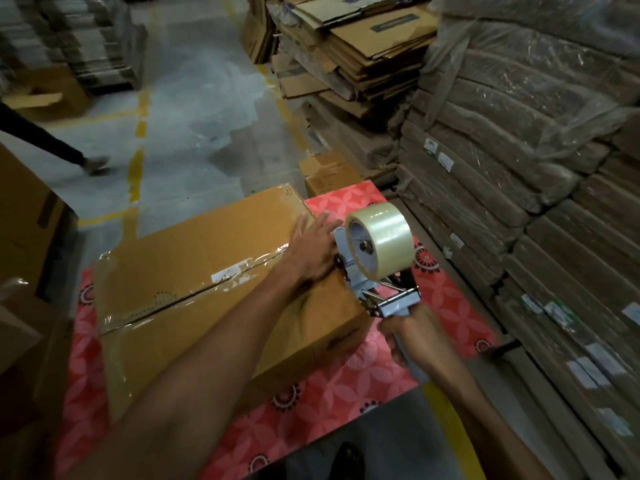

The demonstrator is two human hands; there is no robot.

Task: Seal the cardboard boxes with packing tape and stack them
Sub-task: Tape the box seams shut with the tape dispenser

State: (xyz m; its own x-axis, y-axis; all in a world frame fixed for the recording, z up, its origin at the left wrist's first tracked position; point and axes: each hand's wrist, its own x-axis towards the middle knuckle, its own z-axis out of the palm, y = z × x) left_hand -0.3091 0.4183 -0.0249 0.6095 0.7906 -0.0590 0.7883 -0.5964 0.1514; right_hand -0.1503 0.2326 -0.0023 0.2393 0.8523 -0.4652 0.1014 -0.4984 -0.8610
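One box (194, 271) pinned by flat left hand (313, 247); dispenser (377, 258) gripped in right hand (408, 330) at seam's (221, 282) right end.

no readable text, labels on the wrapped stacks (540, 306) — small, blurred, box (214, 271) print illegible

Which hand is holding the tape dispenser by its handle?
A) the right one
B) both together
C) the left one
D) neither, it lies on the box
A: the right hand curls round the handle of the tape dispenser, while the left hand lies flat on the box.
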